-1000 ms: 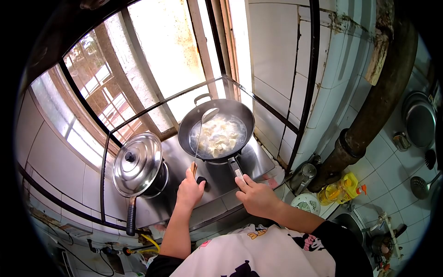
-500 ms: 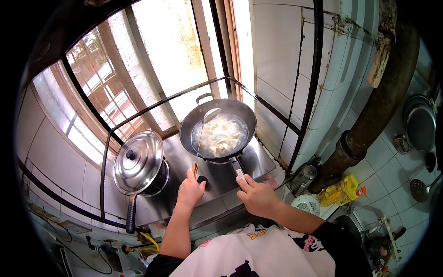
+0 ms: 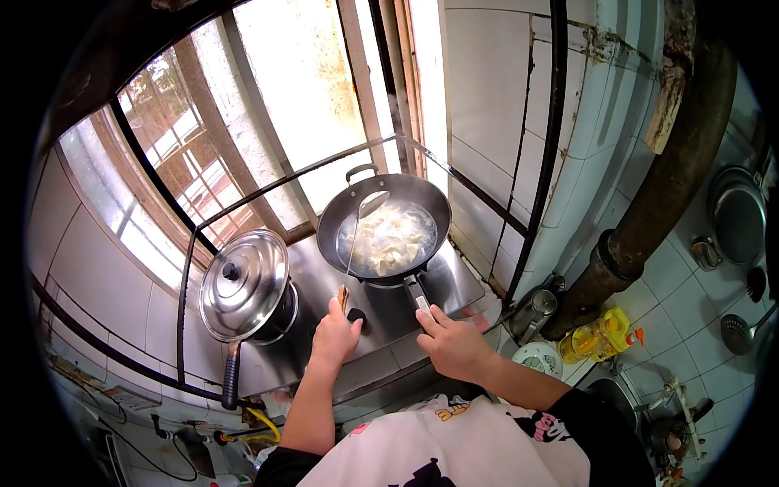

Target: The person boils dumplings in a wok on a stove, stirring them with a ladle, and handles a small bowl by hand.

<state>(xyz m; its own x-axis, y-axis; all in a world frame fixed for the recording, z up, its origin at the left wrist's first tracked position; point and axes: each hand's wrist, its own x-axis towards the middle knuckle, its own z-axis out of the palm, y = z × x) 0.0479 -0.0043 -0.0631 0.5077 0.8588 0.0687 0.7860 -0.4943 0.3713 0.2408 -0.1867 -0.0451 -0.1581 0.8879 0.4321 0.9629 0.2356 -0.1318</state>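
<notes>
A dark wok [image 3: 329, 231] sits on the right burner, steaming, with pale dumpling-like pieces [image 3: 393, 241] in bubbling, cloudy water. My left hand [image 3: 335, 334] is closed around the wooden end of a metal ladle [image 3: 350, 253]. The ladle's bowl rests near the wok's far left inner side, above the pale pieces. With closed fingers, my right hand [image 3: 454, 345] grips the wok's handle [image 3: 418, 294] at its near end. Exactly how the right fingertips wrap under the handle is hidden.
On the left burner stands a lidded pan [image 3: 243, 280], its black handle [image 3: 230, 377] pointing toward me. A black metal rail [image 3: 296, 174] runs behind the stove [image 3: 381, 321]. At right are a metal mug [image 3: 540, 304], a plate [image 3: 537, 359], yellow bottles [image 3: 600, 334] and a thick pipe [image 3: 673, 199].
Both hands keep their grips and almost the same places. Inside the wok the pale pieces and bubbling water have shifted slightly; the wok and ladle have barely moved.
</notes>
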